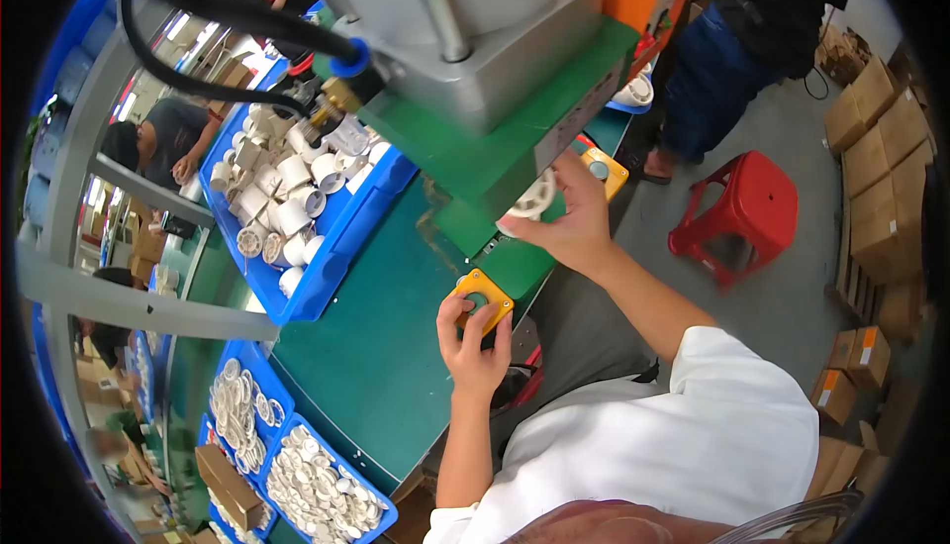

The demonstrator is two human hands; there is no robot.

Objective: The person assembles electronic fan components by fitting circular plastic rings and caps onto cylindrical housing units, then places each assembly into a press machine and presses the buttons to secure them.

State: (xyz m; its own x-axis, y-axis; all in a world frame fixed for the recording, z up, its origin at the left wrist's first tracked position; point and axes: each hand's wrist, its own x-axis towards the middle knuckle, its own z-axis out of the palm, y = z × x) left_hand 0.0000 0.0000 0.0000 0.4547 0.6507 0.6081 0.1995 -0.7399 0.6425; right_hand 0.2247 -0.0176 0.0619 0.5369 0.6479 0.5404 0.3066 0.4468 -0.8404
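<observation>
My left hand [475, 351] rests on a yellow push-button box [502, 293] at the table edge, its fingers curled over the box by the round green button [477, 301]. Under the green head [515, 118] of a press, my right hand [579, 227] pinches a round white plastic part [534, 197] with spokes between thumb and fingers. Below that part lies a green metal base [515, 265]. The press's grey cylinder body [445, 39] stands over the work spot. A second yellow button box [604, 170] sits just beyond my right hand, partly covered by it.
A blue tray [341, 272] heaped with white cylindrical parts stands left of the press. Further blue trays [381, 522] hold white rings and small pieces. A grey metal frame [148, 296], a red stool [762, 207], stacked cardboard boxes [881, 178] and a standing person [727, 59] are around.
</observation>
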